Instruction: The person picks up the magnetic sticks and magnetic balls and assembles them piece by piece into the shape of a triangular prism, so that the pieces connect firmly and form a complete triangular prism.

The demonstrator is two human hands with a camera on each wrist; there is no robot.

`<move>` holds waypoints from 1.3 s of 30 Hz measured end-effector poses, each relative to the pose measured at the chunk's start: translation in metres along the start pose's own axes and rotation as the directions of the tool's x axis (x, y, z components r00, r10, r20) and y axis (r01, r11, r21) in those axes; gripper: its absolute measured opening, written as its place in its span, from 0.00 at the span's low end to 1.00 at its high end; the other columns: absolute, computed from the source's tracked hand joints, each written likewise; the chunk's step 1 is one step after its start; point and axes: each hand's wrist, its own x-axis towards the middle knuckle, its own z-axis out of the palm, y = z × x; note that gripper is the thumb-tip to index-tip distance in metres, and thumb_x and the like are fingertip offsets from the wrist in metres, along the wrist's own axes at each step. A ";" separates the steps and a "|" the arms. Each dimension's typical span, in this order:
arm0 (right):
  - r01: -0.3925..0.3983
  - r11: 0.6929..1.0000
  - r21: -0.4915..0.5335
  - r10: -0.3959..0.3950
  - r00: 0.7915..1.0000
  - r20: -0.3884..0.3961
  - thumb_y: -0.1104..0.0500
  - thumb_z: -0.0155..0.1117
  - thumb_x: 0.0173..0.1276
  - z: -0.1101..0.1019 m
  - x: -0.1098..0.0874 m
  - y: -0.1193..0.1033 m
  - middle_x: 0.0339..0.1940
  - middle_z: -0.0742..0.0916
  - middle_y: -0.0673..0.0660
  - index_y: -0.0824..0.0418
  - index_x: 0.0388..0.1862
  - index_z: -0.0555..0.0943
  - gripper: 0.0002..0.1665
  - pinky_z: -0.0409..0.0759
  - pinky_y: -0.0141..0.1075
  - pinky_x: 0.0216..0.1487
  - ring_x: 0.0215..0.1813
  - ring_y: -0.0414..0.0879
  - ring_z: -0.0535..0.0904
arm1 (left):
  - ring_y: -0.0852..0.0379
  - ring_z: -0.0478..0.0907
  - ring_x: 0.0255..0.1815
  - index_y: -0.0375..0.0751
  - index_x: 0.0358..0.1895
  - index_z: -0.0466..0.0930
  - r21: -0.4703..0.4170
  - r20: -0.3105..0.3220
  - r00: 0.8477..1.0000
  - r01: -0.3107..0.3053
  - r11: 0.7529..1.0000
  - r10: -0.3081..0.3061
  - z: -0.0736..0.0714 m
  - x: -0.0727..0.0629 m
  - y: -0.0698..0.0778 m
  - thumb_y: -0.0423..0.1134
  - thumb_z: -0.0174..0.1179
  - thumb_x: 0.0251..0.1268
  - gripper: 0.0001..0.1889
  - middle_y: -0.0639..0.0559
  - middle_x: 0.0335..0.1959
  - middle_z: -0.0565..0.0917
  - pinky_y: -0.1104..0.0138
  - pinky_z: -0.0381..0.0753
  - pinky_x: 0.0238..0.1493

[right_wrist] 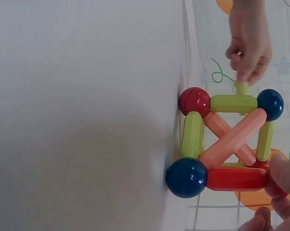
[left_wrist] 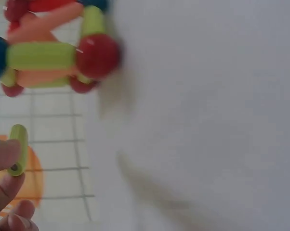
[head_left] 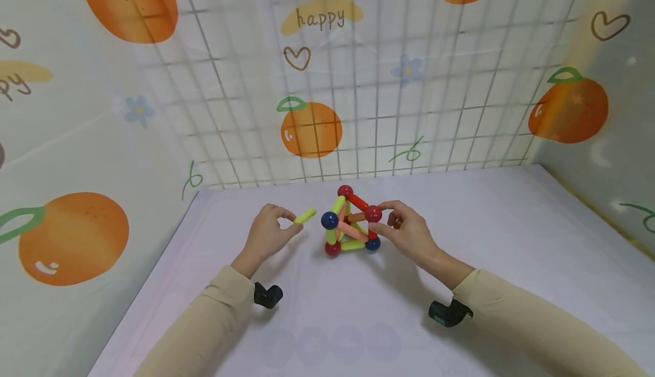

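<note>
A frame of magnetic rods and balls (head_left: 352,231) stands on the table, with red and dark blue balls at its corners. Its rods are yellow-green, red and salmon; two salmon rods (right_wrist: 234,139) cross in the right wrist view. To the left of it, my left hand (head_left: 271,230) pinches a loose yellow-green magnetic rod (head_left: 305,215) between thumb and fingers, apart from the frame in the head view. My right hand (head_left: 406,230) holds the red ball (head_left: 373,214) at the frame's upper right corner between thumb and fingers.
The pale tabletop (head_left: 317,303) runs back to a hanging cloth (head_left: 230,81) printed with oranges and a grid. A dark wrist camera hangs below each sleeve, the left one (head_left: 268,295) and the right one (head_left: 449,313).
</note>
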 end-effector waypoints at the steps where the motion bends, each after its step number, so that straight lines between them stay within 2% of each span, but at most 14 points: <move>1: 0.004 1.000 -0.003 -0.004 1.000 -0.004 0.52 0.72 0.62 0.000 0.000 0.000 0.31 0.76 0.56 0.54 0.58 0.77 0.26 0.69 0.33 0.26 0.34 0.49 0.70 | 0.46 0.76 0.44 0.40 0.41 0.87 -0.010 -0.014 1.000 -0.010 1.000 0.010 -0.002 0.000 0.004 0.47 0.68 0.57 0.15 0.40 0.51 0.81 0.57 0.75 0.47; 6: 0.015 1.000 0.001 -0.015 1.000 -0.010 0.52 0.73 0.61 -0.001 0.000 0.002 0.30 0.75 0.55 0.54 0.58 0.77 0.26 0.68 0.33 0.26 0.33 0.48 0.69 | 0.53 0.71 0.33 0.41 0.41 0.86 -0.076 -0.074 0.995 -0.072 0.995 0.066 -0.010 -0.001 0.023 0.46 0.69 0.57 0.13 0.42 0.50 0.80 0.65 0.69 0.38; 10: 0.018 1.000 0.013 -0.018 1.000 -0.008 0.52 0.73 0.61 -0.001 0.000 0.003 0.30 0.75 0.55 0.54 0.57 0.77 0.26 0.68 0.33 0.26 0.32 0.48 0.69 | 0.55 0.68 0.30 0.41 0.41 0.85 -0.126 -0.081 0.988 -0.140 0.982 0.130 -0.010 -0.006 0.040 0.44 0.70 0.58 0.12 0.43 0.49 0.79 0.67 0.67 0.34; 16: 0.024 1.000 0.016 -0.023 1.000 -0.008 0.53 0.73 0.61 -0.001 0.000 0.003 0.29 0.75 0.55 0.54 0.57 0.78 0.25 0.68 0.33 0.26 0.32 0.48 0.69 | 0.57 0.67 0.29 0.41 0.40 0.85 -0.134 -0.074 0.963 -0.267 0.954 0.259 -0.006 -0.011 0.058 0.42 0.71 0.57 0.11 0.44 0.46 0.78 0.69 0.66 0.32; 21: 0.018 1.000 0.012 -0.018 1.000 -0.007 0.52 0.73 0.61 0.000 0.000 0.003 0.29 0.75 0.55 0.54 0.58 0.77 0.26 0.69 0.33 0.26 0.32 0.48 0.69 | 0.58 0.67 0.30 0.42 0.41 0.85 -0.118 -0.062 0.943 -0.332 0.936 0.327 -0.001 -0.013 0.067 0.41 0.71 0.57 0.11 0.44 0.47 0.78 0.70 0.67 0.32; 28: 0.004 1.000 0.018 -0.003 1.000 -0.005 0.52 0.73 0.61 0.001 0.000 0.003 0.30 0.75 0.55 0.53 0.58 0.77 0.26 0.69 0.33 0.27 0.32 0.48 0.69 | 0.58 0.68 0.32 0.44 0.40 0.85 -0.062 -0.011 0.936 -0.352 0.934 0.352 0.003 -0.013 0.074 0.42 0.70 0.58 0.10 0.45 0.49 0.77 0.69 0.69 0.33; 32: -0.003 1.000 0.017 0.003 1.000 -0.001 0.52 0.72 0.62 0.001 -0.001 0.003 0.30 0.75 0.55 0.52 0.58 0.77 0.26 0.69 0.34 0.28 0.32 0.48 0.69 | 0.52 0.76 0.38 0.45 0.41 0.86 -0.024 0.030 0.938 -0.346 0.938 0.346 0.005 -0.014 0.077 0.44 0.71 0.57 0.11 0.45 0.51 0.76 0.66 0.75 0.37; 35: 0.003 1.000 0.016 -0.003 1.000 0.000 0.51 0.72 0.62 0.000 -0.002 0.003 0.30 0.75 0.55 0.52 0.59 0.77 0.26 0.69 0.34 0.28 0.31 0.48 0.69 | 0.53 0.77 0.35 0.45 0.41 0.86 0.003 0.045 0.937 -0.348 0.938 0.347 0.006 -0.014 0.079 0.45 0.71 0.57 0.12 0.45 0.53 0.76 0.67 0.77 0.36; 39: 0.011 1.000 0.012 -0.011 1.000 0.001 0.52 0.72 0.62 -0.001 -0.002 0.002 0.30 0.75 0.55 0.53 0.59 0.77 0.27 0.69 0.33 0.27 0.31 0.48 0.69 | 0.59 0.72 0.26 0.46 0.41 0.86 0.030 0.051 0.932 -0.361 0.932 0.359 0.007 -0.014 0.081 0.46 0.71 0.57 0.12 0.45 0.53 0.76 0.70 0.74 0.32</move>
